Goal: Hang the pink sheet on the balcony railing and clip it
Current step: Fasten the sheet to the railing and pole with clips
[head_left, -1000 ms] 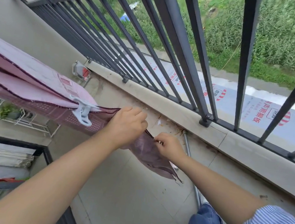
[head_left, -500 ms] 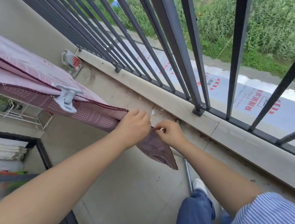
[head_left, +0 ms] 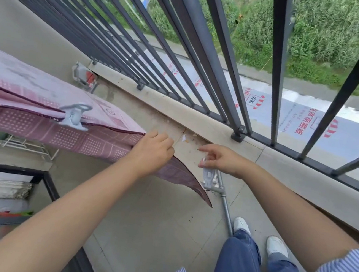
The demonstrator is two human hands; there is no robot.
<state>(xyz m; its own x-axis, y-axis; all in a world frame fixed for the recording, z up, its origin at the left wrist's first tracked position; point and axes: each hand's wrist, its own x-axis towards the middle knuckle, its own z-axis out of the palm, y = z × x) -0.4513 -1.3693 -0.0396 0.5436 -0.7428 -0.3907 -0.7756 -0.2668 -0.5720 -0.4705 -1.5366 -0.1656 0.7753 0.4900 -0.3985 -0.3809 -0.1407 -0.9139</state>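
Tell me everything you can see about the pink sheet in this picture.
The pink sheet looks like thin woven or printed fabric, pale pink on top with small white dots and square patterns on its hanging side, and a dark maroon edge binding. It is folded in layers over a support that is hidden under it. A grey clip grips its folded edge. The left hand grips the fabric near its end, and a darker corner droops to a point beyond it. The right hand does not touch it.

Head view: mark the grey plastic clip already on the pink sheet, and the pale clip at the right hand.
grey plastic clip [head_left: 74, 115], head view, its body.
pale clip [head_left: 208, 176], head view, its lower body, below the right hand.
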